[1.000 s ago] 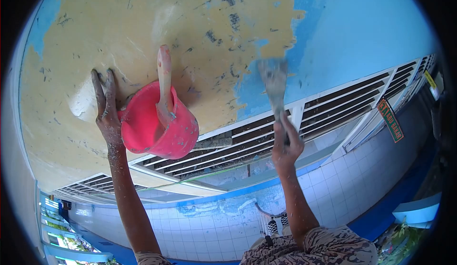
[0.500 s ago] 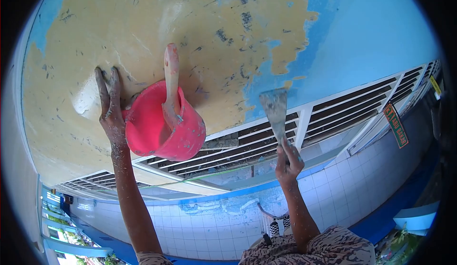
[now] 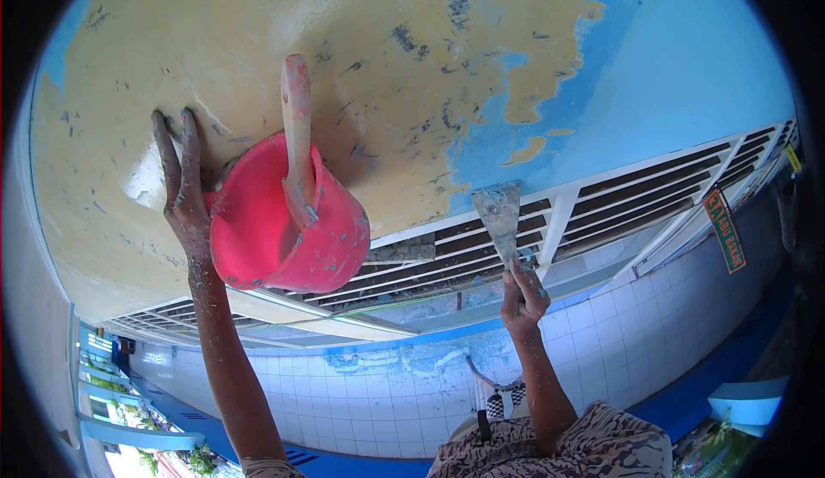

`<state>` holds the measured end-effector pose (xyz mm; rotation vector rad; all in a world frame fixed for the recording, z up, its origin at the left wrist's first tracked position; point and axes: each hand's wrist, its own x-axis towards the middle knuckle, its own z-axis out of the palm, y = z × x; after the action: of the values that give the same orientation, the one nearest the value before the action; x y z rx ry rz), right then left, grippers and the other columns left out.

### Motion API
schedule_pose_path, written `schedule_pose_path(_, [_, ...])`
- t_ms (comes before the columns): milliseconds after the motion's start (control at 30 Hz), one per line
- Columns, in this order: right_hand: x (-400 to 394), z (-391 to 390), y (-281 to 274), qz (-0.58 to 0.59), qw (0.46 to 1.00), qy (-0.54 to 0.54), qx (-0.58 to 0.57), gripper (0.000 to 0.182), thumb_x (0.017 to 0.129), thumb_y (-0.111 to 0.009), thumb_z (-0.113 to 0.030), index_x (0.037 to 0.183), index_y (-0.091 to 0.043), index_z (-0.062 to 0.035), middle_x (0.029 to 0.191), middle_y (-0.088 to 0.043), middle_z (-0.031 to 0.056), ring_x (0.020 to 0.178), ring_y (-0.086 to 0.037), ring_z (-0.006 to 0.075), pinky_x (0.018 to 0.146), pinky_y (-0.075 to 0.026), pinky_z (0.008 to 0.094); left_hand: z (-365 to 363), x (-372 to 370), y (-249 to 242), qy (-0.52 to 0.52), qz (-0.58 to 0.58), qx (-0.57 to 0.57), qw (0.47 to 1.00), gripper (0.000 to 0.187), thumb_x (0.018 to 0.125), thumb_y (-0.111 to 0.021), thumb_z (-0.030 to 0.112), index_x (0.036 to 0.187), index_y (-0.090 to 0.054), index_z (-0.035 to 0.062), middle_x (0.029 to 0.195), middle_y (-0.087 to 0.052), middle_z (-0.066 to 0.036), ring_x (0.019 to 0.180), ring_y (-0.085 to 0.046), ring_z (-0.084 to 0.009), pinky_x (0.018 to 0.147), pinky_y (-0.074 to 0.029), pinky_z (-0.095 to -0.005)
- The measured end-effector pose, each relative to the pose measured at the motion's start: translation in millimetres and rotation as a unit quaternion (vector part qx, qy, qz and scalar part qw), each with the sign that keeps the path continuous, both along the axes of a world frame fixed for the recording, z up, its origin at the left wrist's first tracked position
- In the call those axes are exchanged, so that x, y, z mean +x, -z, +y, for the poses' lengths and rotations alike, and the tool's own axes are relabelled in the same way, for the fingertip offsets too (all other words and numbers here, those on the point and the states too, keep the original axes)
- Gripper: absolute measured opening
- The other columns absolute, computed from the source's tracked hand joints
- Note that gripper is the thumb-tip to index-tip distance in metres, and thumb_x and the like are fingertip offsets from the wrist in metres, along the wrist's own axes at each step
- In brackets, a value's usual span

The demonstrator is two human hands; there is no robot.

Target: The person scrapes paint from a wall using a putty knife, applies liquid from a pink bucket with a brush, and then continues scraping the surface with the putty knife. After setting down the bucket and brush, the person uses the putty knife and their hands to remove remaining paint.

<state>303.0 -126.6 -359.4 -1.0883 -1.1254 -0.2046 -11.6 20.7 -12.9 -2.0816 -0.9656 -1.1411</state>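
Observation:
My left hand is up at the wall, with two fingers stretched against the tan surface. Its other fingers, partly hidden, hold a pink bucket at the rim. The bucket is tilted, so its pink inside shows, and its outside is spattered. A tool with a pale, paint-stained handle stands in it; its lower end is out of sight. In my right hand is a scraper, its wide, smeared blade pointing up in front of the slatted vent, apart from the bucket.
The wall is tan with dark scuffs, and blue paint covers its right side. White slatted vents run below. A green sign hangs at the right. White floor tiles lie far beneath, with a blue-edged drop behind.
My left hand and the bucket have shifted slightly left, and the bucket appears a little larger. The scraper sits slightly lower against the vent. The view has tilted a little.

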Motion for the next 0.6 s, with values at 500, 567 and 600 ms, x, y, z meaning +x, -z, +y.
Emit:
schedule_pose_path(500, [9.5, -16.7, -50.4, -0.028, 0.999, -0.008, -0.021, 0.034, 0.096, -0.069, 0.001, 0.130, -0.069, 0.0001, 0.095, -0.074, 0.0173, 0.081, -0.071, 0.0183, 0.067, -0.053, 0.0302, 15.2, -15.6, 7.7, -0.021, -0.116, -0.115, 0.986, 0.074, 0.091, -0.072, 0.037, 0.156, -0.045, 0.0148, 0.167, -0.026, -0.023, 0.143, -0.045, -0.0398, 0.094, -0.056, -0.0387])
schedule_pose_path(567, [10.6, -18.6, -32.0, -0.029, 0.998, -0.021, -0.043, 0.035, 0.094, -0.069, 0.002, 0.130, -0.069, -0.0002, 0.095, -0.074, 0.0181, 0.080, -0.072, 0.0210, 0.067, -0.054, 0.0306, -2.0, 12.0, -2.4, -0.022, -0.039, -0.023, 0.999, 0.073, 0.090, -0.074, 0.028, 0.157, -0.044, 0.0210, 0.167, -0.028, -0.019, 0.144, -0.044, -0.0408, 0.103, -0.052, -0.0439])
schedule_pose_path(600, [8.7, -18.3, -25.4, -0.022, 0.999, -0.017, -0.046, 0.036, 0.094, -0.069, 0.003, 0.130, -0.069, -0.0006, 0.093, -0.074, 0.0167, 0.077, -0.070, 0.0199, 0.065, -0.053, 0.0304, -7.3, 16.8, -2.5, -0.024, -0.001, 0.018, 1.000, 0.074, 0.090, -0.075, 0.024, 0.157, -0.044, 0.0240, 0.168, -0.029, -0.016, 0.145, -0.043, -0.0412, 0.107, -0.050, -0.0465])
